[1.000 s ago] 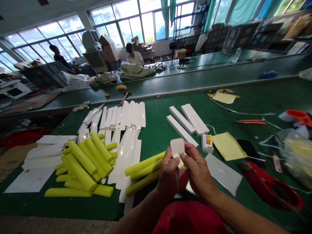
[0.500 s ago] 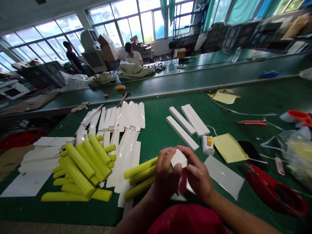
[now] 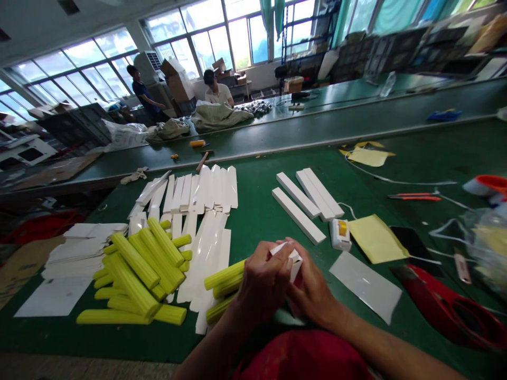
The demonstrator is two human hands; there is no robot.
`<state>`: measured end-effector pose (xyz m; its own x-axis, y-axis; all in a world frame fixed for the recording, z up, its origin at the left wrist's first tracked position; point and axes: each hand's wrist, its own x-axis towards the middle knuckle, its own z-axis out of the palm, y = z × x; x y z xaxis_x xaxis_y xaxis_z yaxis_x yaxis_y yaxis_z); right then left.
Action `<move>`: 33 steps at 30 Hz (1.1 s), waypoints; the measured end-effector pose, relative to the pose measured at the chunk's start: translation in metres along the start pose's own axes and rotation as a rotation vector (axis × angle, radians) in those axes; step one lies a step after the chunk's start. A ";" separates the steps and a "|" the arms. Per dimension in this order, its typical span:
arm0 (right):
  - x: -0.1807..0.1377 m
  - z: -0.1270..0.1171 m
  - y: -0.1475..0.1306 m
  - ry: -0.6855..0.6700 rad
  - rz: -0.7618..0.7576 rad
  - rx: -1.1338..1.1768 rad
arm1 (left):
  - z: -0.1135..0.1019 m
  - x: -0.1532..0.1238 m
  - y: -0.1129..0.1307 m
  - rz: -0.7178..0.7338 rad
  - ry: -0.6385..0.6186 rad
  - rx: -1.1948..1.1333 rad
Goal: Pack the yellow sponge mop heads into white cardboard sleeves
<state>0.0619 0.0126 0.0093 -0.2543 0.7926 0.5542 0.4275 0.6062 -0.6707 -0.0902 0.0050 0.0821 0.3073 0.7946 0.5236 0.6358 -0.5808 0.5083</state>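
Both of my hands are closed around one narrow white box (image 3: 295,270), low in the middle of the view. My left hand (image 3: 264,277) grips its near end, with fingers at the end flaps. From the other side my right hand (image 3: 312,290) wraps the box. Most of its length is hidden by the hands. Several yellow-green ribbed sticks (image 3: 224,275) lie just left of my left hand, partly behind it. Beyond the hands rest several closed white boxes (image 3: 299,216). A bigger pile of yellow-green sticks (image 3: 138,269) lies further left.
Flat white cartons (image 3: 206,253) spread over the green table (image 3: 253,211). On the right are a white tape dispenser (image 3: 339,235), yellow paper (image 3: 376,240), a clear sheet (image 3: 366,285), a red tape gun (image 3: 447,306) and orange-handled tweezers (image 3: 415,196). Two people are at the back.
My fingers have shifted on the box end: the flat white face shown before now appears as folded flaps with an opening. The standing person at the back left has moved right.
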 end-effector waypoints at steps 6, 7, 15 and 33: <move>0.003 0.002 0.003 -0.034 -0.077 0.051 | -0.011 0.003 0.000 0.233 -0.108 0.152; 0.004 0.002 0.003 -0.035 -0.085 0.064 | -0.012 0.003 0.000 0.247 -0.117 0.189; 0.008 0.002 0.012 -0.092 -0.139 0.138 | 0.001 -0.005 -0.005 0.337 -0.044 0.504; -0.003 -0.029 0.070 0.058 0.447 0.487 | 0.014 -0.018 -0.021 0.300 0.110 0.376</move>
<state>0.1176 0.0511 -0.0251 -0.0908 0.9781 0.1872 0.0367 0.1911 -0.9809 -0.0986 0.0054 0.0527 0.4525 0.5672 0.6882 0.7486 -0.6609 0.0525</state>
